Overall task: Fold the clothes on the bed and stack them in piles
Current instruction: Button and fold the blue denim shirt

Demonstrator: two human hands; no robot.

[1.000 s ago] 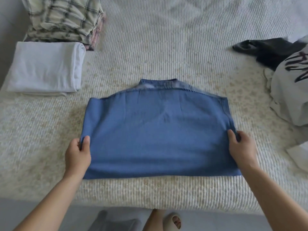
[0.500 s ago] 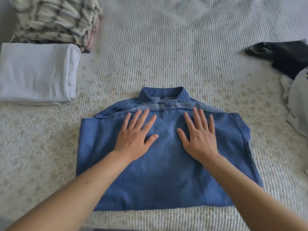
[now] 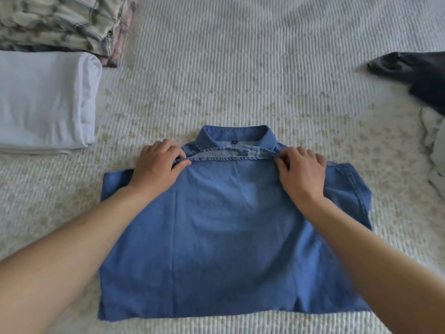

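Denim shirt: blue folded denim shirt [image 3: 231, 237] lies flat on the white ribbed bed [image 3: 240, 68]
Left hand [image 3: 156, 167]: pinches the folded hem below the collar
Right hand [image 3: 301, 172]: pinches the same hem

Both hands [image 3: 156, 168] now pinching hem [image 3: 231, 159].

Left hand [image 3: 157, 165], right hand [image 3: 301, 173] pinching

A white ribbed bedspread [image 3: 240, 56] with a faint, pale beige flecked pattern covers the bed from edge to edge; its fine ridges run in slightly curving lines.
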